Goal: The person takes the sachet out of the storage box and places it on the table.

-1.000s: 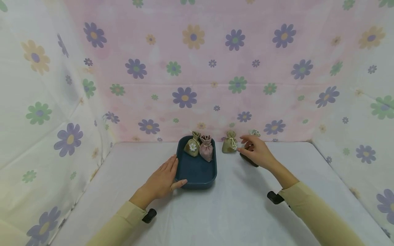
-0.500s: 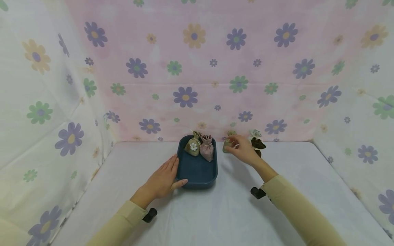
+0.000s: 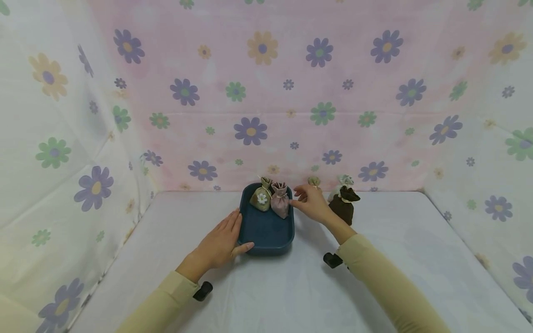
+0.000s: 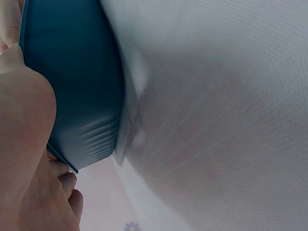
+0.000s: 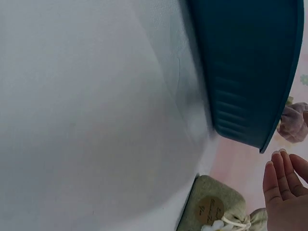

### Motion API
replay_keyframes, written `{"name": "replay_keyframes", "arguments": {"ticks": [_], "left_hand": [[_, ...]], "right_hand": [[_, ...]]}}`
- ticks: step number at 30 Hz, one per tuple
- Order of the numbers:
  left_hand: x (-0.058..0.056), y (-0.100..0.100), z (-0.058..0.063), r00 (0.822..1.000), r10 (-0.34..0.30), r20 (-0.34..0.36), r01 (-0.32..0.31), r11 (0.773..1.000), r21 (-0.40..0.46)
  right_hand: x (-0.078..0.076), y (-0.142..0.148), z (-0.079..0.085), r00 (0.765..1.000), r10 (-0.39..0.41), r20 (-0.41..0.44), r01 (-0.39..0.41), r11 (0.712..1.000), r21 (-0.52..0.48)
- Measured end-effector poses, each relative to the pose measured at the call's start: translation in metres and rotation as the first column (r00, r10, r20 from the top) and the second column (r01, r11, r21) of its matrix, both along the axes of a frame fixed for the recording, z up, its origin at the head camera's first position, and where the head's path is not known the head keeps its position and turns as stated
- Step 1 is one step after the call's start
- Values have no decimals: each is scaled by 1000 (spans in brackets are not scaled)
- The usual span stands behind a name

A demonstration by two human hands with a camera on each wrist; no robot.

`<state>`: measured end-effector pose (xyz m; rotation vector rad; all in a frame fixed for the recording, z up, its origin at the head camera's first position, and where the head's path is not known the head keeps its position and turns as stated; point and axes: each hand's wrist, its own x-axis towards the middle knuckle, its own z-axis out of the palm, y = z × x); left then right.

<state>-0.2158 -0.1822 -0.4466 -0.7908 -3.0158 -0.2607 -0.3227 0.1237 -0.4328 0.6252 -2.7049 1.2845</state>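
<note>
Right-wrist view: round brown label (image 5: 209, 211) on small grey-green woven-cloth drawstring pouch (image 5: 219, 188), tied with pale cord. Dark script-like lettering, stacked in short lines, turned sideways to the camera. Too small and blurred to read surely. No wording legible in head or left-wrist views.

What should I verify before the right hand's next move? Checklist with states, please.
1. Tray steadied: ok, left hand rests against its left side.
2. Right hand free: ok, holding nothing.
3. Pink bag in tray: ok.
4. Fingers touching pink bag: cannot tell, they're close beside it.
5. Room in tray: ok, near end bare.
6. Outside green bag unobstructed in head view: not ok, right hand mostly covers it.
</note>
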Motion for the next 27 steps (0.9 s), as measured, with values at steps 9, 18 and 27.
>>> {"name": "replay_keyframes", "arguments": {"ticks": [9, 18, 27], "left_hand": [[-1, -2, -2, 1000, 0, 1, 0, 1000, -16], [-2, -1, -6, 1000, -3, -9, 3, 1000, -16], [-3, -3, -7, 1000, 4, -18, -5, 1000, -28]], "right_hand": [[-4, -20, 4, 1000, -26, 8, 26, 999, 41], [-12, -37, -1, 999, -27, 27, 27, 999, 21], [-21, -51, -8, 998, 12, -61, -7, 998, 68]]}}
